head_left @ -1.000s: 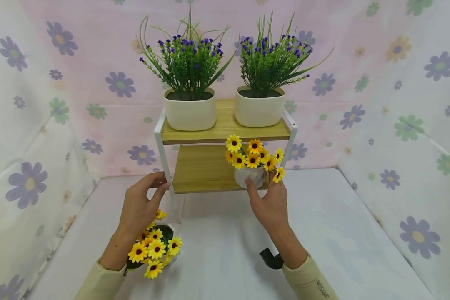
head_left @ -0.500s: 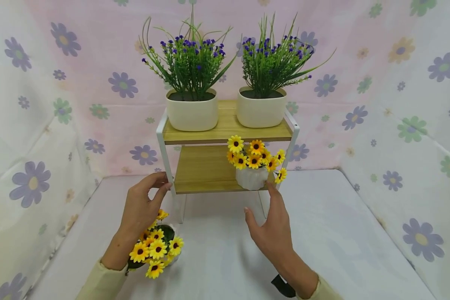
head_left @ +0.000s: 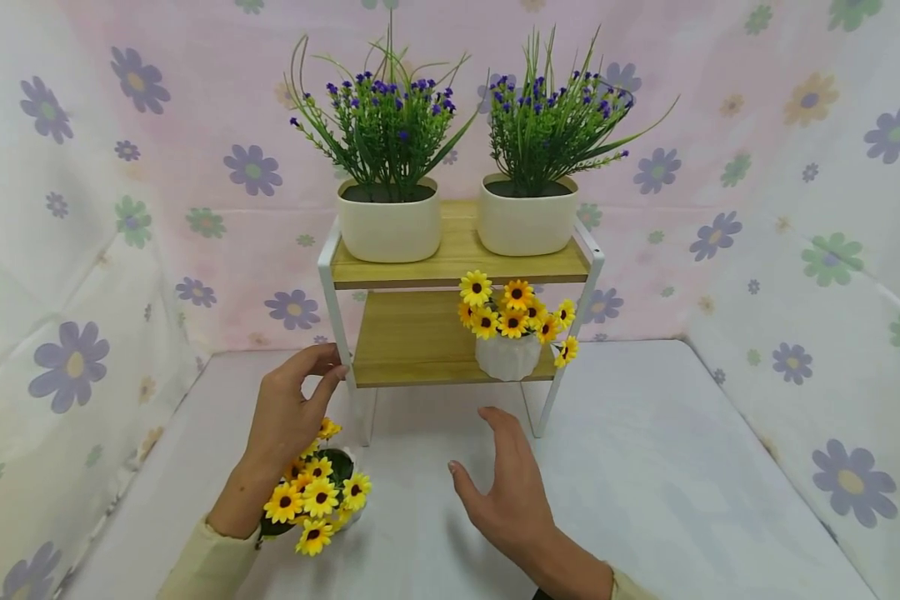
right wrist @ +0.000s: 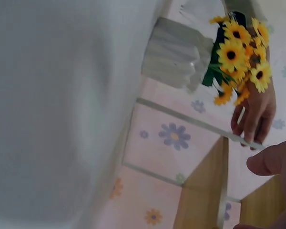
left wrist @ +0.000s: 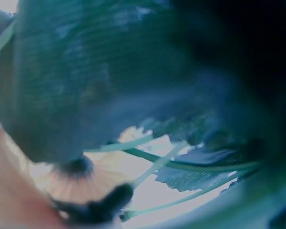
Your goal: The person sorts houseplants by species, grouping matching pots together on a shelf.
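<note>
My left hand (head_left: 288, 408) pinches the white left leg of a two-tier wooden shelf (head_left: 412, 333), thumb in front and fingers behind. A small white pot of yellow artificial sunflowers (head_left: 508, 358) stands at the right of the lower tier. Below and in front of it, my right hand (head_left: 502, 492) hovers over the table, fingers apart and holding nothing. A second pot of sunflowers (head_left: 320, 498) stands on the table beneath my left forearm; its ribbed white pot (right wrist: 176, 52) shows in the right wrist view. Blurred green leaves (left wrist: 95, 76) fill much of the left wrist view.
Two cream oval planters, one at left (head_left: 390, 229) and one at right (head_left: 528, 221), with purple flowers and grass, stand on the top tier. Flower-printed cloth (head_left: 795, 250) walls in the back and sides. White cloth covers the table (head_left: 645, 467). A dark object shows partly under my right wrist.
My right hand has let go of the sunflower pot on the lower tier and drawn back down and to the left. My left hand keeps its hold on the shelf leg.
</note>
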Available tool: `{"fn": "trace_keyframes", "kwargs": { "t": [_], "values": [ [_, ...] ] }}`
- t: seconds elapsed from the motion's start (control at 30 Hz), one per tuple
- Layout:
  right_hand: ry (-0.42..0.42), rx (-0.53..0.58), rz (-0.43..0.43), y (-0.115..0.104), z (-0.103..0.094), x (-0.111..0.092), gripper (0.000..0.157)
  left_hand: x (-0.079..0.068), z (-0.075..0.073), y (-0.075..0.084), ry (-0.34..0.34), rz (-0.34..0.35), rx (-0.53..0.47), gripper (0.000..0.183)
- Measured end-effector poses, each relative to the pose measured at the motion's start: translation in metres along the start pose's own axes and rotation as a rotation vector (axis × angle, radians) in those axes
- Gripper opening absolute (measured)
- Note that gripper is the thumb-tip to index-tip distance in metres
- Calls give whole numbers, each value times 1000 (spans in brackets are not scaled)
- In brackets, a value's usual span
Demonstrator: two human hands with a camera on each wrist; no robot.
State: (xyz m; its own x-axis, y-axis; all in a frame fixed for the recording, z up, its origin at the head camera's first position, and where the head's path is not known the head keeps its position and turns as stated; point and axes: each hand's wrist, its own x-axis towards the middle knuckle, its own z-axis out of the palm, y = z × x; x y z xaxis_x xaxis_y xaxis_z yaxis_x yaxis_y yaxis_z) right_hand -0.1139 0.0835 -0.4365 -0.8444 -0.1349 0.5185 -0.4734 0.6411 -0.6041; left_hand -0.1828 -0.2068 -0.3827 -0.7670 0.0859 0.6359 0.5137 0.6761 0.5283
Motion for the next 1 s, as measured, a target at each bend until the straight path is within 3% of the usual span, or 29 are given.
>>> {"fn": "trace_keyframes", "kwargs": {
  "t": [0.4,0.77,1.0],
  "values": [
    [-206,12,-126,-6,39,1,66,-1,-1,0,-5,-13,3,30],
    [-422,102,-47,-20,63,11,80,-1,1,-2,-3,-4,-8,30],
    [-529,177,-70,-24,83,23,89,0,1,-3,8,22,-15,29]
  ]
}}
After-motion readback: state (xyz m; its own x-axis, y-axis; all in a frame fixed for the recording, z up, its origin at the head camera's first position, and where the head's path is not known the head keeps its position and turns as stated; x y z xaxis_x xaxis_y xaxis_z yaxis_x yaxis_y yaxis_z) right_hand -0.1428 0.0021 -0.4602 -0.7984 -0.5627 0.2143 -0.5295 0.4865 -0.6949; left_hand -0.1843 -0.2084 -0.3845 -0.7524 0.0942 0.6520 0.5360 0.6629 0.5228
